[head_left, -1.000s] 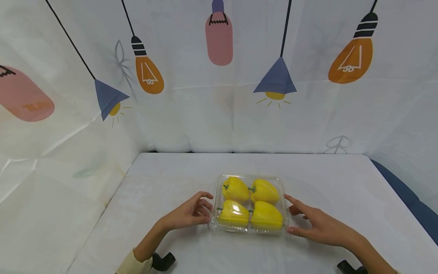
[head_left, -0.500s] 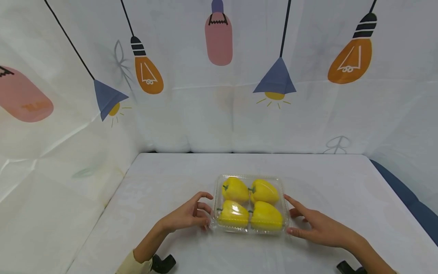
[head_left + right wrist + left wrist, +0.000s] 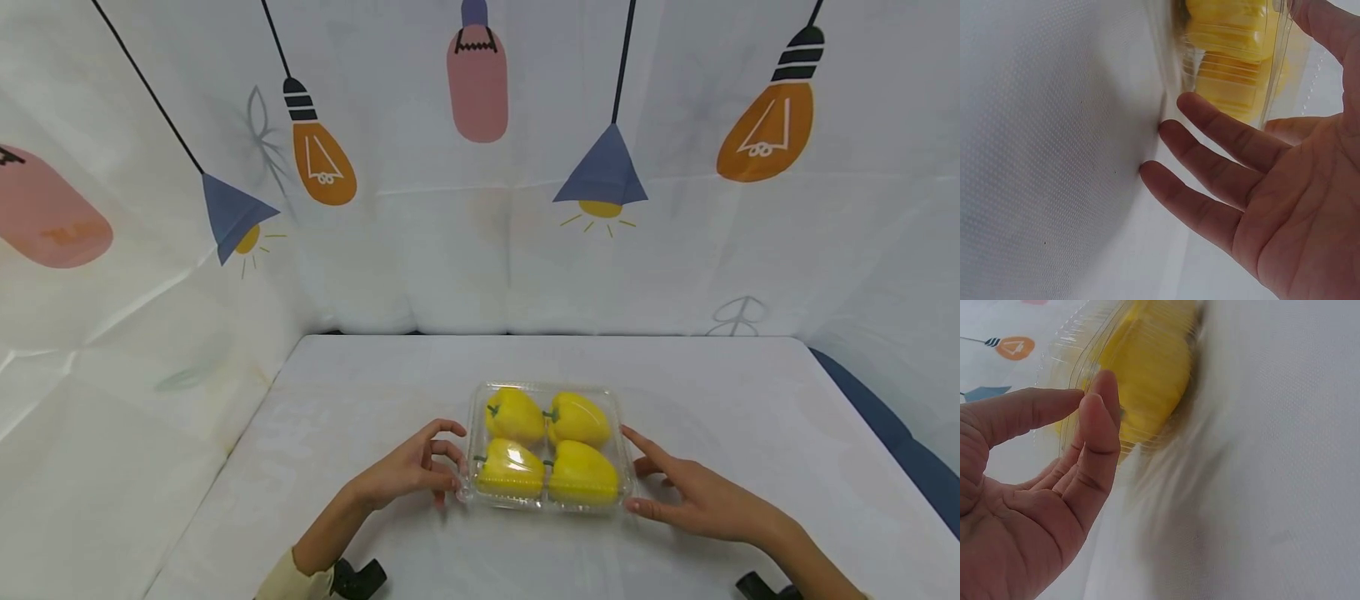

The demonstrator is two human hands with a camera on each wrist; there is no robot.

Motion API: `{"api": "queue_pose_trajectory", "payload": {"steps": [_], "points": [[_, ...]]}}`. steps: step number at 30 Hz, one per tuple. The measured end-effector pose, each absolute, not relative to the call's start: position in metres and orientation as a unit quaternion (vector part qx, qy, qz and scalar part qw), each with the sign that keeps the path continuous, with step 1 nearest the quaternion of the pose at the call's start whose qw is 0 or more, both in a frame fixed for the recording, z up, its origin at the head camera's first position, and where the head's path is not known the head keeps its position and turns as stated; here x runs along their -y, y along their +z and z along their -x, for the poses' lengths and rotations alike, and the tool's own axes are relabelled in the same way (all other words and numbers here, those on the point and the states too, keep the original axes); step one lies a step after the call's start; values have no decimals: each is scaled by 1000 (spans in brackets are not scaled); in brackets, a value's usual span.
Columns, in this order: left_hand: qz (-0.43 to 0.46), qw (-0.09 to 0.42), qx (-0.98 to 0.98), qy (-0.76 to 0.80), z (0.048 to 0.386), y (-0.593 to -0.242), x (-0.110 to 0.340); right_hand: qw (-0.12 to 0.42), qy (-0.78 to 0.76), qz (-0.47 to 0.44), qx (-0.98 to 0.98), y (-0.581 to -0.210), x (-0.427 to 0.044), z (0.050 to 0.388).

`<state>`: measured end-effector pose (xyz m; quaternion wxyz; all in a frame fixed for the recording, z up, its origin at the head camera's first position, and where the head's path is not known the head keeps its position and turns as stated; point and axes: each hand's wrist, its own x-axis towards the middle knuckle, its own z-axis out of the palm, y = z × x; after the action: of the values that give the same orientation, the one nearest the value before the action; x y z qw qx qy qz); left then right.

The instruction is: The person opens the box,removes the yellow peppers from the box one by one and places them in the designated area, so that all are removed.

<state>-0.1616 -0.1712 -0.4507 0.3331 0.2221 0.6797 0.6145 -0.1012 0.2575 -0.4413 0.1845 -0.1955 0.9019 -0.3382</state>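
Presently on my remote inventory: one clear plastic box [image 3: 510,502], lying flat on the white table [image 3: 382,383], midway between two hands. Contents: four yellow peppers [image 3: 583,473], set two by two, stems toward the left; the snug grid presumably stops such rounded shapes from rolling. Lid: seemingly down, going by the glare across the peppers. Left hand [image 3: 411,473]: at the box's left side, near the front corner, thumb and fingertips meeting in a pinch on the rim. Right hand [image 3: 701,502]: at the opposite side, fingers spread and nearly straight, gripping nothing, thumb and index finger at the box edge. Purpose, as I judge it: one hand per side would keep the box square and check any sliding. Views compared: only the head camera gives me the full set of peppers and both hands together. The left wrist camera shows me the pinch up close, a mere cluster of fingers from the head. The right wrist camera adds three fingers reaching low beside the box, largely hidden from above; whether their tips touch the table, I cannot tell.
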Motion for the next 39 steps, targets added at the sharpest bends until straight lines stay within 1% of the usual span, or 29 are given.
{"api": "queue_pose_trajectory", "payload": {"steps": [5,12,16,32,39], "points": [[-215,331,-679,619,161,-451,170,182,-337,192,-904,-442,-257,101],[-164,346,-674,632,159,-447,167,183,-336,189,-904,-445,-256,99],[-146,344,-674,637,160,-445,166,179,-335,189,-906,-445,-255,99],[-125,343,-658,658,160,-449,163,180,-332,187,-907,-442,-255,98],[-118,338,-659,661,160,-448,162,192,-334,180,-905,-441,-255,98]]}}
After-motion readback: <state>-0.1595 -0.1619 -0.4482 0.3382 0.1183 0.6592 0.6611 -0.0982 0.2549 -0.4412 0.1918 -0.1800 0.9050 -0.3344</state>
